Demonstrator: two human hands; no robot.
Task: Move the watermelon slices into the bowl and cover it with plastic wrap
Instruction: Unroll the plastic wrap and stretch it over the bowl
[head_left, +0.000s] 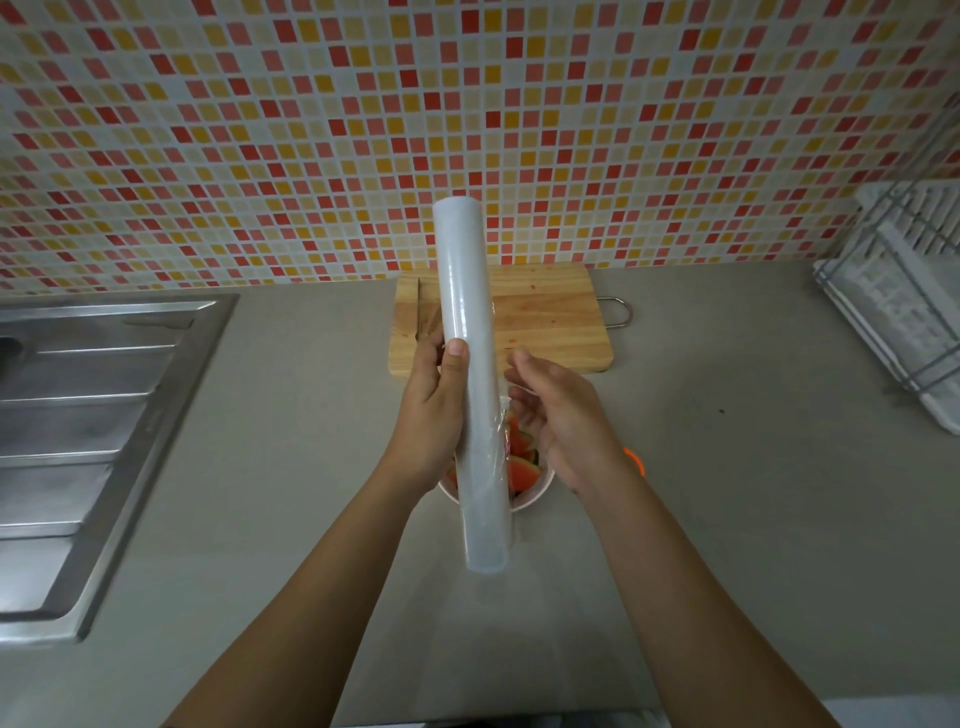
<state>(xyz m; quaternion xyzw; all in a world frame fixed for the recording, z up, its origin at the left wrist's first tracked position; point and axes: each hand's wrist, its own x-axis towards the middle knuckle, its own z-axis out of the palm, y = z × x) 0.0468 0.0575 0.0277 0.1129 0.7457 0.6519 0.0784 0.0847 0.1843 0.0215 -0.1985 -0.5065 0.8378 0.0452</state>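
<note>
on the grey counter (727, 467), the watermelon slices (519, 470) already sit in the bowl (535, 499), under both hands. left hand (431, 410) grips the plastic wrap roll (467, 322); right hand (561, 415) loosely open beside it, holding nothing. covering is left.

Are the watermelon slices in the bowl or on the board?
In: red watermelon slices lie inside the white round bowl; the wooden cutting board shows none.

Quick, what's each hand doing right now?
Left hand: gripping the plastic wrap roll.
Right hand: open, fingers relaxed beside the roll, holding nothing visible.
</note>
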